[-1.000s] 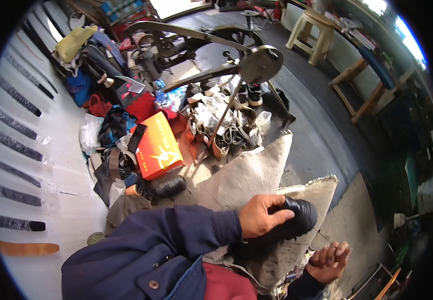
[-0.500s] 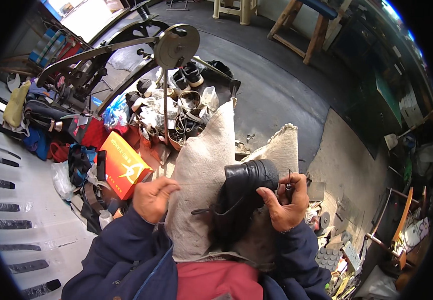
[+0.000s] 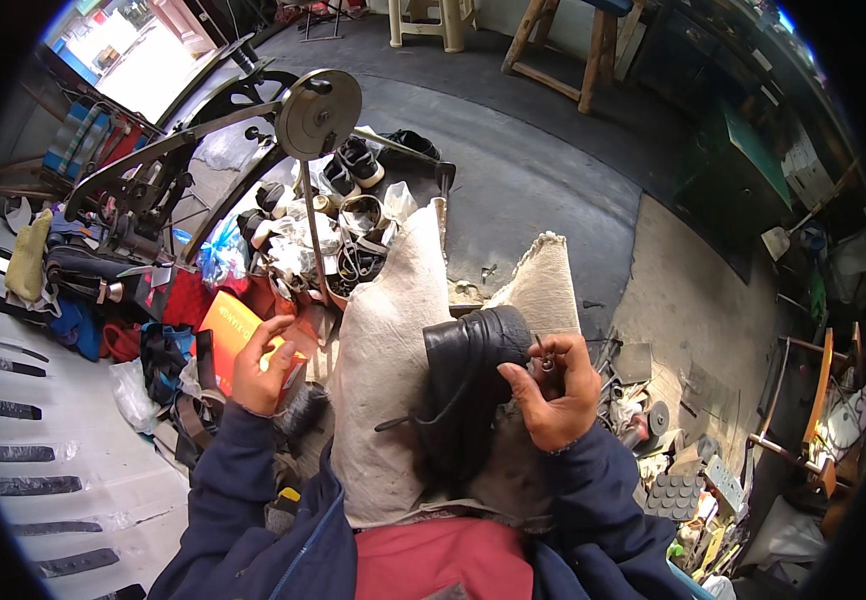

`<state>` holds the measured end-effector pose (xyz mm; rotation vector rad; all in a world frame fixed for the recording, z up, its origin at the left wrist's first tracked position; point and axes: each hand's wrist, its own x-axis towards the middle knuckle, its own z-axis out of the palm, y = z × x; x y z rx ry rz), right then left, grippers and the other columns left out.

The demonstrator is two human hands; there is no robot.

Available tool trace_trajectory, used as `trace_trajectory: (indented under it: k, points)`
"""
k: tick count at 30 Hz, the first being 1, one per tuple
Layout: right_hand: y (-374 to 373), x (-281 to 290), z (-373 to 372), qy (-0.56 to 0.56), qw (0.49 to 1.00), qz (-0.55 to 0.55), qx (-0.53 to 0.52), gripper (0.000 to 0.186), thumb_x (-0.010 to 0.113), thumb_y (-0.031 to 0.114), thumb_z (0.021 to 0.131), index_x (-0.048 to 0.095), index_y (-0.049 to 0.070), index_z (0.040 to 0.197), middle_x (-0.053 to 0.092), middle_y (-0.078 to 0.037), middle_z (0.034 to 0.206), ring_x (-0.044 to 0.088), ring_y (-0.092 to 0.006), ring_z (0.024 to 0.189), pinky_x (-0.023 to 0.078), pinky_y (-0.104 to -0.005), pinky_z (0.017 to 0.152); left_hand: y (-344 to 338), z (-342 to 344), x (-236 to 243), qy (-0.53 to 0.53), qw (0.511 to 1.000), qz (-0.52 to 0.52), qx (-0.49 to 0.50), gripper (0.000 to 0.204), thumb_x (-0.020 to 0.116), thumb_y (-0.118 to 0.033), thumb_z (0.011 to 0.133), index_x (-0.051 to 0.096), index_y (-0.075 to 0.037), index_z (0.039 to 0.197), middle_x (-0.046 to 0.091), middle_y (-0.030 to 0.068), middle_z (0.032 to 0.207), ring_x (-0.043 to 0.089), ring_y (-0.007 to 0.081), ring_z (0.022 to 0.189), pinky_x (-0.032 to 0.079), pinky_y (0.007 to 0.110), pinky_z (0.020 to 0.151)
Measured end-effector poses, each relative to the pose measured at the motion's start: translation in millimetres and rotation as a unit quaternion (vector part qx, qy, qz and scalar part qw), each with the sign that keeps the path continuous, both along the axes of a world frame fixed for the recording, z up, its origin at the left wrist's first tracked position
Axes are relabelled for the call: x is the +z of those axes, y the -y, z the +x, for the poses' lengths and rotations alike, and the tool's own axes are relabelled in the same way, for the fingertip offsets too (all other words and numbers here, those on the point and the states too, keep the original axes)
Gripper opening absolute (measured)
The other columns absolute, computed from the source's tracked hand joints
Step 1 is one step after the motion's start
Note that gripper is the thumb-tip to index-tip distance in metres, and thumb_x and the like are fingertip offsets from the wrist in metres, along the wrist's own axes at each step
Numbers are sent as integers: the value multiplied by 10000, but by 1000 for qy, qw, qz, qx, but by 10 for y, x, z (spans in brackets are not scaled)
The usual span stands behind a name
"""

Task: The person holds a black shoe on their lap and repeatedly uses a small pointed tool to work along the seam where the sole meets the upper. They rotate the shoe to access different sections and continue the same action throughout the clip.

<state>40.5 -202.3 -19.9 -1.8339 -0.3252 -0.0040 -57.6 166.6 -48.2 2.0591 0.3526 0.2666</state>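
On the pale cloth [image 3: 383,350] over my lap lies a black leather shoe [image 3: 468,350], its rounded end pointing away from me and a dark loop sticking out on its left side. My right hand [image 3: 558,395] is closed round a small awl [image 3: 547,362], its thin metal tip pointing up beside the shoe's right edge. The thumb reaches toward the leather. Off to the left, my left hand [image 3: 263,372] is raised, thumb and forefinger bent toward each other. Whatever it pinches is too fine to make out.
A hand-cranked sewing machine [image 3: 318,115] stands at the far left, beside a heap of shoes and bags [image 3: 323,235]. Behind my left hand is an orange box [image 3: 228,325]. Tools and scraps [image 3: 693,500] crowd the right. Farther off are a stool [image 3: 428,25] and a green cabinet [image 3: 743,165].
My left hand has moved left and up, away from the shoe, and now overlaps the orange box. My right hand keeps the awl beside the shoe. The whole view has shifted slightly.
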Motion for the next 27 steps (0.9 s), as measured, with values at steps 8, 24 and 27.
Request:
trace_trajectory:
  k: [8, 24, 27]
  points:
    - [212, 33, -104, 15, 991, 133, 9, 538, 716, 5, 894, 434, 3, 1353, 572, -23, 897, 494, -50, 688, 369, -186, 619, 1037, 793, 652, 183, 967, 63, -167, 244, 708, 17, 857, 745, -31, 1093, 710, 184, 1168, 629, 358, 1228, 472, 428, 1072]
    - [263, 413, -197, -80, 992, 53, 83, 476, 651, -79, 943, 494, -26, 1389, 693, -73, 821, 648, -94, 693, 495, -221, 649, 1729, 1033, 638, 309, 874, 128, -352, 243, 855, -108, 723, 752, -147, 939, 725, 44, 1025, 690, 305, 1061, 507, 458, 922]
    - [274, 515, -84, -71, 995, -25, 64, 397, 700, -53, 931, 571, -18, 1305, 700, -92, 822, 666, -100, 703, 499, -235, 642, 1653, 981, 629, 295, 888, 106, -337, 198, 829, -66, 764, 735, -101, 935, 733, 63, 986, 693, 309, 1041, 521, 440, 907]
